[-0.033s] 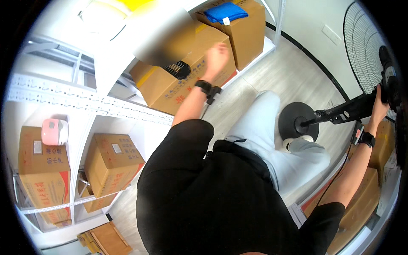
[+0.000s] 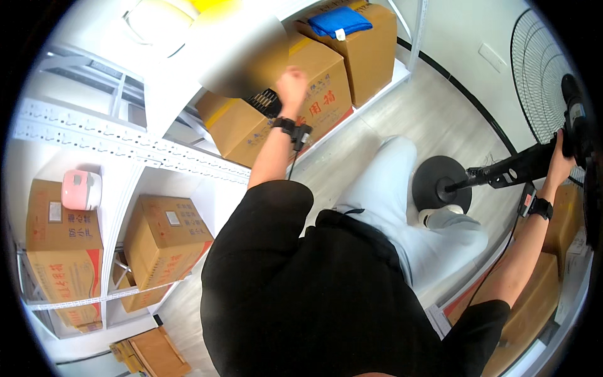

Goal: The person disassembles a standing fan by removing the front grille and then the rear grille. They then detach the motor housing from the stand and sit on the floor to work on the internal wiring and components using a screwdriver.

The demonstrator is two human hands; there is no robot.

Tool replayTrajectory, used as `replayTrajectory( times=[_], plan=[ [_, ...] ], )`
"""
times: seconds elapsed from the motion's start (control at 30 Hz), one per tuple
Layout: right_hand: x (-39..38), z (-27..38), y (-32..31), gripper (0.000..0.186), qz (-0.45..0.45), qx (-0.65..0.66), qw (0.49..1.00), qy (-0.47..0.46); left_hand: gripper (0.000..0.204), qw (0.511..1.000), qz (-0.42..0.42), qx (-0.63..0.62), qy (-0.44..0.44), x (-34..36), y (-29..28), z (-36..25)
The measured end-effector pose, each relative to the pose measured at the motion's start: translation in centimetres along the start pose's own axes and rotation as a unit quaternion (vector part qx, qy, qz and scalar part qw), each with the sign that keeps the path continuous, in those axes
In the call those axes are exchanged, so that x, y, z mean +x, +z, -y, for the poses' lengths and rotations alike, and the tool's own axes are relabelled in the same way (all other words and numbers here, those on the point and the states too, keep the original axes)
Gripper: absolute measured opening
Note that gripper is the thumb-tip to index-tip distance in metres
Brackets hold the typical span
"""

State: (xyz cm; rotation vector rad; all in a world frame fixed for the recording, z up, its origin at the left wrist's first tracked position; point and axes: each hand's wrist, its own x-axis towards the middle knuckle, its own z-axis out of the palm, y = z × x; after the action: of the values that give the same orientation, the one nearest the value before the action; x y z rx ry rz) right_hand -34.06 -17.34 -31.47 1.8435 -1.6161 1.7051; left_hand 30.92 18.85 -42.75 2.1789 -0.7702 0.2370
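Note:
My left hand (image 2: 293, 87) is closed, raised in front of the cardboard boxes on the shelf. What its fingers hold, if anything, does not show. Beside it, a black slotted case (image 2: 266, 102) with rows of light bars lies at the top of a cardboard box (image 2: 323, 69), partly hidden by a blurred patch. To the right, my right hand (image 2: 558, 162) is wrapped around the black upper part of a pedestal fan (image 2: 518, 166). The fan leans, its wire grille (image 2: 537, 69) close to the wall and its round base (image 2: 433, 182) near my shoe.
A folded blue cloth (image 2: 341, 23) rests on another box (image 2: 370, 60) at the far side. White metal shelving (image 2: 119, 135) on the left carries boxes and a pink-and-white appliance (image 2: 78, 188). More cartons (image 2: 531, 295) stand at my right. A wall plate (image 2: 492, 57) is beside the grille.
My left hand has moved left, closer to the black slotted case. My right hand keeps its hold on the fan, which stays in about the same place.

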Motion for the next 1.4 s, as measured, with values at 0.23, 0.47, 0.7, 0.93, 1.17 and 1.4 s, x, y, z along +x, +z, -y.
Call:
replayTrajectory(
  times=[0.23, 0.47, 0.7, 0.93, 1.17, 1.4],
  plan=[
    [-1.2, 2.6, -0.3, 0.089, 0.033, 0.061, 0.998, -0.003, 0.048, 0.929, -0.130, 0.272, -0.213, 4.3, -2.8, 20.6],
    [-3.2, 3.8, -4.0, 0.069, 0.033, 0.017, 0.998, 0.044, 0.041, 0.967, 0.102, 0.138, -0.189, 3.0, -0.2, 26.4],
    [-12.3, 7.4, -5.5, 0.060, -0.100, 0.051, 0.994, 0.013, 0.041, 0.975, -0.005, 0.180, -0.127, 8.0, -4.8, 28.4],
    [-18.3, 8.8, -7.3, 0.037, -0.013, 0.092, 0.995, -0.021, 0.037, 0.944, 0.047, -0.149, -0.290, 2.1, -2.1, 10.7],
    [-22.0, 11.8, -5.6, 0.016, 0.151, 0.238, 0.957, 0.064, 0.025, 0.892, 0.192, -0.343, -0.223, -2.7, -0.9, 0.3],
    [-26.0, 12.8, -2.9, 0.047, 0.510, 0.367, 0.709, 0.319, 0.023, 0.829, 0.350, -0.422, -0.113, -9.8, 9.3, -8.9]
  ],
)
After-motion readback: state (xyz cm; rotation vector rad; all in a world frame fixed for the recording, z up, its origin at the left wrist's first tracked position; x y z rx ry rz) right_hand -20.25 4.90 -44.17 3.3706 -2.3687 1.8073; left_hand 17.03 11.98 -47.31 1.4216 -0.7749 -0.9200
